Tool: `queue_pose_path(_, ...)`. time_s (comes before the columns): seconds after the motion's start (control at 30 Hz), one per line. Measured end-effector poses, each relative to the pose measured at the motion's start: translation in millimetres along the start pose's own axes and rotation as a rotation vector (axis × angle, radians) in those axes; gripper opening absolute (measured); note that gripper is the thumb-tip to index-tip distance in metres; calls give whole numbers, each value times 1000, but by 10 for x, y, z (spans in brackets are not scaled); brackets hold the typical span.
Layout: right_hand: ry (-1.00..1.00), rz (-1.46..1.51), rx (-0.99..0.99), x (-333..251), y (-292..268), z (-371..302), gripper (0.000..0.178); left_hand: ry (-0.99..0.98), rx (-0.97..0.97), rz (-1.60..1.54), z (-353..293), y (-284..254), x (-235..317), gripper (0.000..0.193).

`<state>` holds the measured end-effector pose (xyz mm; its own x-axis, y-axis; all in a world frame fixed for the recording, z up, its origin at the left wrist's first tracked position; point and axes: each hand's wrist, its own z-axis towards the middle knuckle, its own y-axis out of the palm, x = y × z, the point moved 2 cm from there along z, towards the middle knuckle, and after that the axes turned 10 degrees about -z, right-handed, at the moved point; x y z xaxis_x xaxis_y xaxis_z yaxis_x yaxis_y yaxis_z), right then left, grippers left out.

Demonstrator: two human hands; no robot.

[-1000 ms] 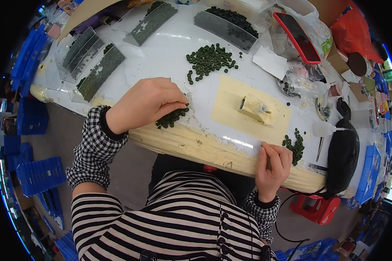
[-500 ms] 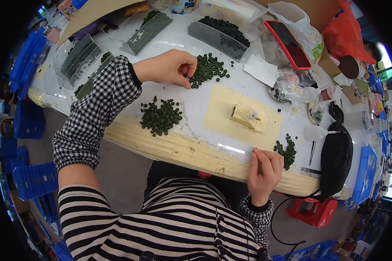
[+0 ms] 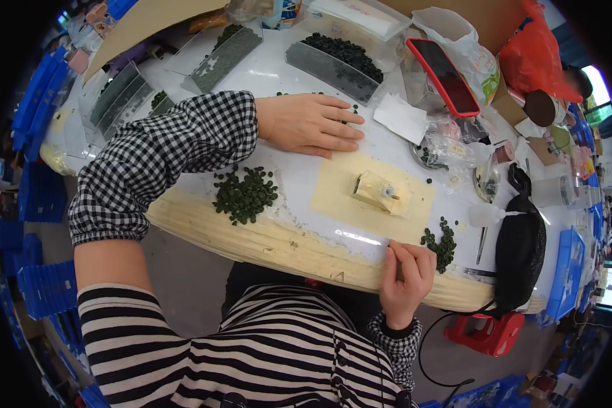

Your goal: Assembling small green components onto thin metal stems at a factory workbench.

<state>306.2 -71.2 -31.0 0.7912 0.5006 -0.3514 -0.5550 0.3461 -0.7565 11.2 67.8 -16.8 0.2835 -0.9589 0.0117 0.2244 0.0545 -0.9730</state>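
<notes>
My left hand (image 3: 313,126) lies flat with fingers stretched over a pile of small dark green round pieces (image 3: 349,122), most of which it hides. Below its wrist, a second heap of green pieces (image 3: 245,196) sits near the table's front edge. My right hand (image 3: 408,275) rests at that edge, thumb and fingertips pinched together; whatever they hold is too small or hidden to make out. Just beside it is a smaller green heap (image 3: 442,246). Between the hands, a small yellow-wrapped block (image 3: 382,193) with a metal peg on top stands on a yellow sheet (image 3: 328,190).
Clear bins of green pieces (image 3: 343,60) line the back. A red-cased phone (image 3: 444,76) leans at the back right, near a white tissue (image 3: 400,117) and plastic bags. Tweezers (image 3: 482,245) and a black pouch (image 3: 521,248) lie at the right. A red stool (image 3: 486,333) stands below.
My left hand has moved right and spread from a pinch to flat over the upper pile. The right hand stays pinched at the table edge, almost unmoved.
</notes>
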Motion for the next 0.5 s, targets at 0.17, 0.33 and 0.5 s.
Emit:
queue_pose_path(0.17,2,-1,-15,10,0,6,14,-78,73,-19,-137,68,-108,34)
queue_pose_path(0.33,-1,-2,-22,12,1,3,14,-121,106,25,-278,1,-182,29)
queue_pose_path(0.5,5,-9,-19,12,11,3,14,-241,175,-59,-170,-68,-166,29)
